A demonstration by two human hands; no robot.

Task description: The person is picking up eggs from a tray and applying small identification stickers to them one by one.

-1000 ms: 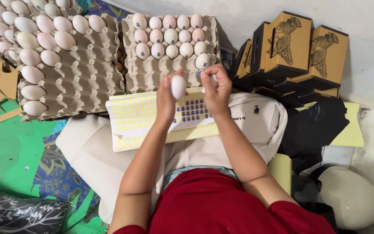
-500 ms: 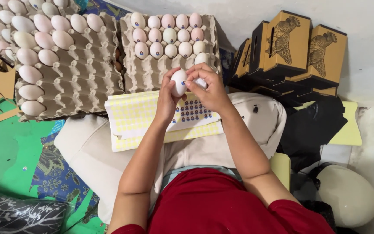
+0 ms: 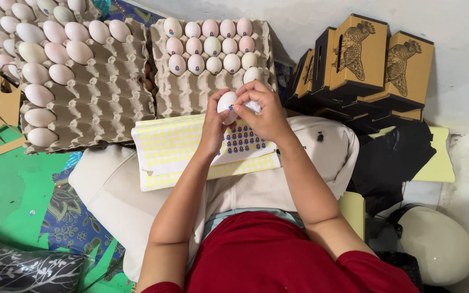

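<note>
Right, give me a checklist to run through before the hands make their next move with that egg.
1. Egg held: ok, the left hand has it by the fingers.
2. Right hand at the egg: ok, its fingertips touch the egg's side.
3. Sticker on the egg: cannot tell, the fingers cover that spot.
4. Sticker sheet within reach: ok, it lies on the lap just under the hands, with stickers left.
5. Free cups in the near tray: ok, its front rows are empty.
6. Egg shell whole: cannot tell, only part shows.
</note>
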